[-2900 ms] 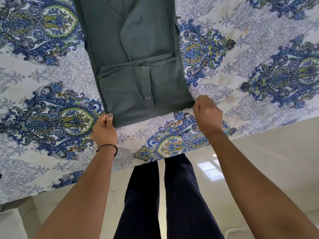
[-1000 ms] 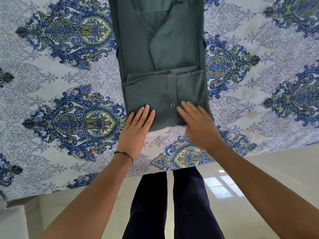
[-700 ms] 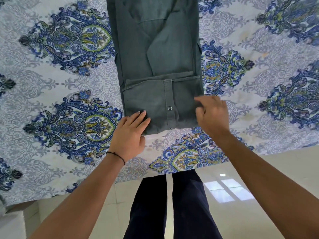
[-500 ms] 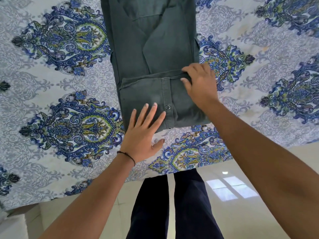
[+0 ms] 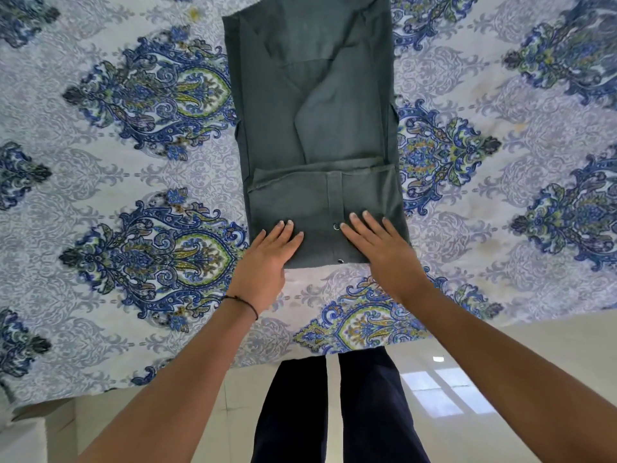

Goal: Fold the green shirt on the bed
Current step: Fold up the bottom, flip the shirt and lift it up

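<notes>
The green shirt (image 5: 317, 121) lies as a long narrow strip on the bed, running away from me, sides folded in. Its near end is turned up into a flap (image 5: 320, 198) with a button placket and two snaps showing. My left hand (image 5: 267, 259) lies flat with straight fingers on the flap's near left corner. My right hand (image 5: 380, 245) lies flat on the flap's near right part, fingers spread beside the upper snap. Neither hand grips the cloth.
The bed is covered by a white sheet with blue and green paisley medallions (image 5: 150, 255). Its near edge (image 5: 334, 352) hangs just in front of my dark trousers (image 5: 334, 412). Glossy pale floor tiles (image 5: 500, 379) lie below.
My right hand came back from the flap's far right edge to its near part and flattened. My left hand slid left to the near left corner. Earlier both hands pinched the near corners.
</notes>
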